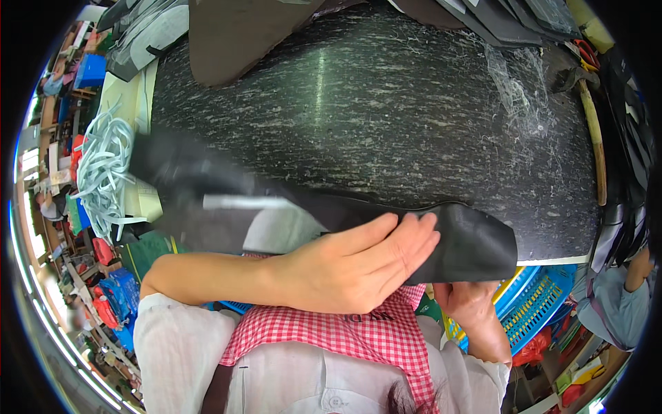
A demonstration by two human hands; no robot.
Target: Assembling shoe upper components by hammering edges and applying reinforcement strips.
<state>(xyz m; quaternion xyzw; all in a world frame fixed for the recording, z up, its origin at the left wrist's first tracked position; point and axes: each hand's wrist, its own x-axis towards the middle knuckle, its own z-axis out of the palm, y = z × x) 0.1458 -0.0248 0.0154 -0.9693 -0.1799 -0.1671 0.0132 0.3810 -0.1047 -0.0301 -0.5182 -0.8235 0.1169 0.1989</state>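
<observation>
Two bare hands, one black piece between them: a long dark sheet (pixel 476 241) with a grey patch and one white strip, lying across the near edge of the worktop (pixel 414 117), its left end blurred. Left hand (pixel 376 265) on top of the sheet's right half, fingers extended and close together; cannot tell whether the thumb pinches from below. Right hand (pixel 469 300) under the sheet's right end, fingers hidden by it; cannot tell if clamped. Around: one hammer (pixel 596 138), wooden handle, along the right edge of the worktop; one tangle of pale strips (pixel 107 169), too knotted to count, at left, just beside the sheet's blurred end; two brown pieces, the larger (pixel 241 34) at far left, the smaller (pixel 427 12) right of it; dark stacked pieces (pixel 496 21) at far right, number unclear; clear film scraps (pixel 517 90) near the hammer. One blue basket (pixel 541 307) below the near right corner, partly behind the right forearm. One co-worker's sleeve (pixel 607 314), pale blue, at far right. Left forearm crosses in front of the checked apron (pixel 324 334), covering part of it.
</observation>
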